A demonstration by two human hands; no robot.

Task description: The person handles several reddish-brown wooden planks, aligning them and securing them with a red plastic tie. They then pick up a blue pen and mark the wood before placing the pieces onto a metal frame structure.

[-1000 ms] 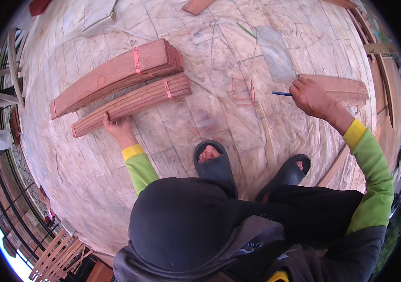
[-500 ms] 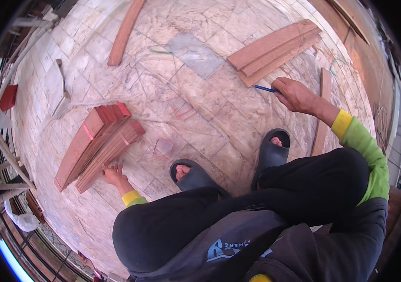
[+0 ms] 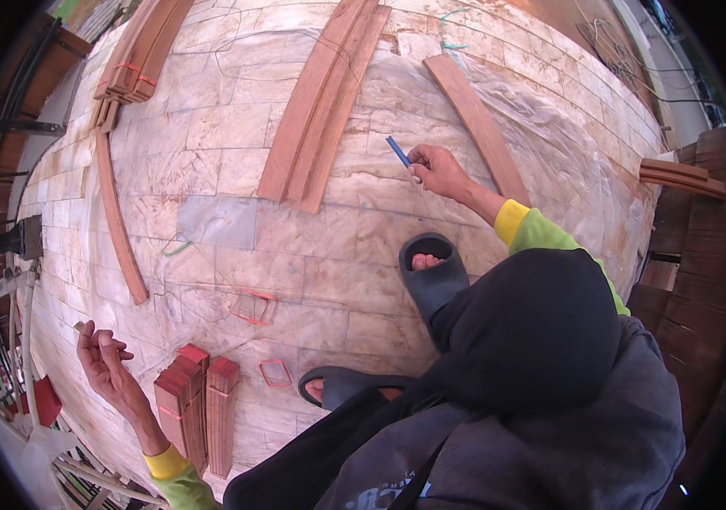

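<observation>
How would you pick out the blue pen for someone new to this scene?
Start from the stone floor and find the single plank lying upper right. Just left of it, the right hand pinches the blue pen. It is the only blue, thin thing among brown planks.

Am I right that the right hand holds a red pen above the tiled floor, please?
Not quite: the head view shows the right hand holding a blue pen, not a red one, above the tiled floor.
</observation>
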